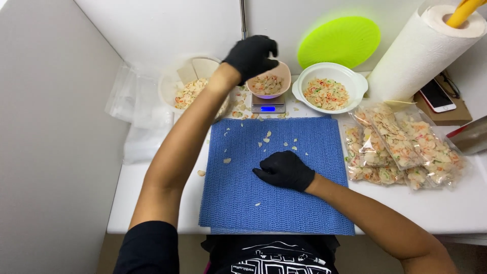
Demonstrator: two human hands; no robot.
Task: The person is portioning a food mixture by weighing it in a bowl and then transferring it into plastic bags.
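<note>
Two gloved hands: left hand (252, 55) pinched over pink bowl (270, 81) on scale (268, 105), 12 o'clock, topping up chips; right hand (284, 170) loosely curled, empty, on blue mat (243, 198). Next needs small, careful additions.

Black gloves, thin and snug, are worn on the left hand (252, 55) and the right hand (285, 170). Forearms are left bare. A black short-sleeved t-shirt (274, 256) with a white line drawing printed across the chest is worn.
</note>
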